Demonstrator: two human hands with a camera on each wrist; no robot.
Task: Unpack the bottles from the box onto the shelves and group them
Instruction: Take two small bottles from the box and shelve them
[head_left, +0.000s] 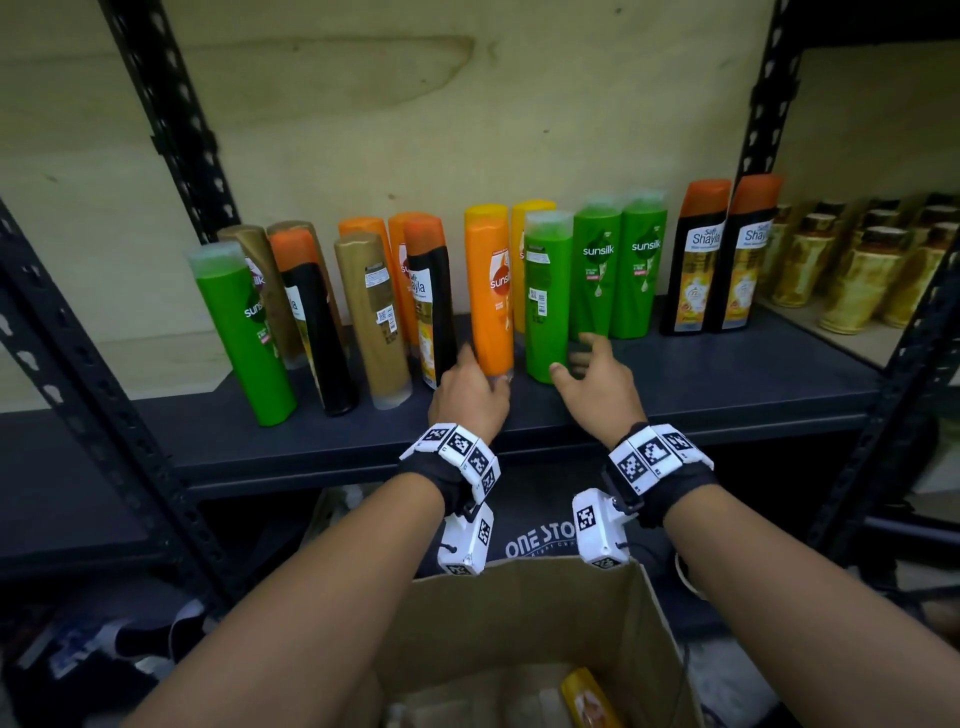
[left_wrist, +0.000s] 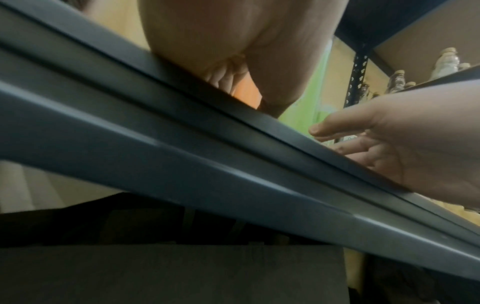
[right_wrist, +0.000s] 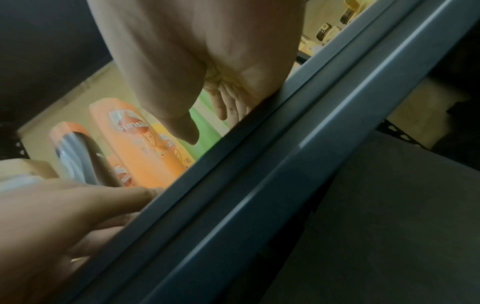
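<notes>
An orange Sunsilk bottle (head_left: 488, 291) stands on the dark shelf (head_left: 701, 384), and my left hand (head_left: 470, 387) grips its base. The left wrist view shows those fingers (left_wrist: 226, 76) curled against the orange bottle (left_wrist: 246, 92). Just right of it stands a green bottle (head_left: 545, 296) with its back label towards me. My right hand (head_left: 582, 358) hovers open beside that bottle's base, fingers spread and holding nothing. In the right wrist view the same open right hand (right_wrist: 207, 115) sits before the green bottle (right_wrist: 205, 127), with the orange bottle (right_wrist: 140, 139) to the left. The cardboard box (head_left: 519, 623) below holds a yellow bottle (head_left: 589, 701).
Several green, gold, black and orange bottles (head_left: 311, 312) lean together at the shelf's left. Two green Sunsilk bottles (head_left: 618, 270) and two black Shayla bottles (head_left: 722, 254) stand upright at the right. Gold jars (head_left: 857, 265) fill the neighbouring shelf. Black perforated posts (head_left: 176, 119) frame the bay.
</notes>
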